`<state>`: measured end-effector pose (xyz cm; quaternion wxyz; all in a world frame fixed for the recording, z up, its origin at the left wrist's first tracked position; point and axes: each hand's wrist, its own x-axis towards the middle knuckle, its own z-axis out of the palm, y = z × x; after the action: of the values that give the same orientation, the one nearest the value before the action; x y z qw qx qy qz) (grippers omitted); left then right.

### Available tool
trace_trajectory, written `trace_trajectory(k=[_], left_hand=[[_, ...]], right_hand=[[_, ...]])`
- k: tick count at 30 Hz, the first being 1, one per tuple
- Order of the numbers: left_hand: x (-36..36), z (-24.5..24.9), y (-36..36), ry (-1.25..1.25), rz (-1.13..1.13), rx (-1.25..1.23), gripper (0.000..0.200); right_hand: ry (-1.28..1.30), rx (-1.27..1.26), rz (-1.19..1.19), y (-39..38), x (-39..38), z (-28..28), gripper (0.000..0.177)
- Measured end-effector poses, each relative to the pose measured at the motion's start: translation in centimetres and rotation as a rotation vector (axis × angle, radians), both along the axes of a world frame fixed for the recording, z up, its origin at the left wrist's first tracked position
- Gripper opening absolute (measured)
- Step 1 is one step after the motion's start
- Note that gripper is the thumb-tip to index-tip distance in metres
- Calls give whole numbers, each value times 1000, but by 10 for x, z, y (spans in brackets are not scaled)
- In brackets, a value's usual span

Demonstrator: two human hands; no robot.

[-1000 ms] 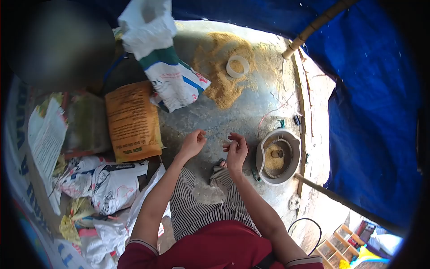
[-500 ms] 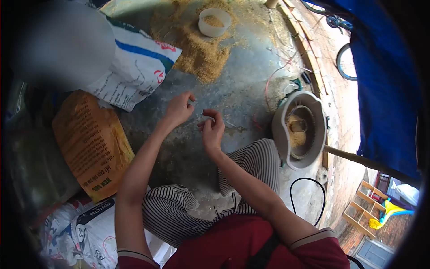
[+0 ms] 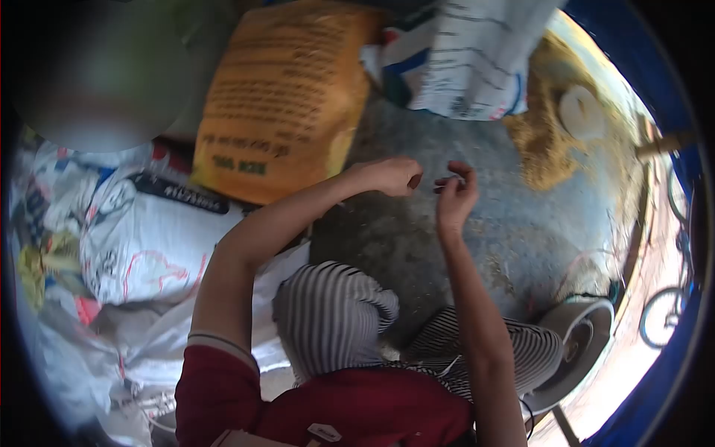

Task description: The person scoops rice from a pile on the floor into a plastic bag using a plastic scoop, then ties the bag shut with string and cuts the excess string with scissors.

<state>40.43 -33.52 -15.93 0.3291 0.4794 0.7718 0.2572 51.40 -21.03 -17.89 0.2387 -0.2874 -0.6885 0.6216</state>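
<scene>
My left hand [image 3: 395, 177] hangs over the grey concrete floor with its fingers curled in; whether anything is in them I cannot make out. Facing it, a short gap away, my right hand [image 3: 456, 200] is raised with loosely bent fingers held apart, and no object shows in it. The hands do not touch each other. Beside my left forearm stands an orange printed sack [image 3: 279, 104]. Beyond the hands is a white printed sack [image 3: 473, 67] with blue and green bands.
Yellow grain [image 3: 547, 149] lies spilled on the floor, with a white tub [image 3: 582, 113] in it. A grey basin [image 3: 596, 328] stands by my right knee. White sacks [image 3: 149, 238] are piled at the left. Bicycle wheels [image 3: 661, 318] show beyond a low edge at the right.
The view has turned left, so the sacks, grain and basin sit further right in the picture. Both hands remain raised close together, and the left fingers look more curled.
</scene>
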Motion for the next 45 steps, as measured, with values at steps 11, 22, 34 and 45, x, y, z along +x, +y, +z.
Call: trace_trajectory(k=[11, 22, 34, 45], left_hand=[[105, -50, -204, 527, -20, -936, 37], [72, -155, -231, 817, 161, -71, 47], [27, 86, -82, -324, 321, 205, 19], [-40, 210, 104, 112, 734, 1088, 77]], right_hand=[[-188, 99, 306, -18, -9, 2, 22], [-298, 118, 445, -16, -3, 4, 20], [-141, 203, 693, 9, -21, 29, 29], [-220, -41, 731, 128, -23, 175, 21]])
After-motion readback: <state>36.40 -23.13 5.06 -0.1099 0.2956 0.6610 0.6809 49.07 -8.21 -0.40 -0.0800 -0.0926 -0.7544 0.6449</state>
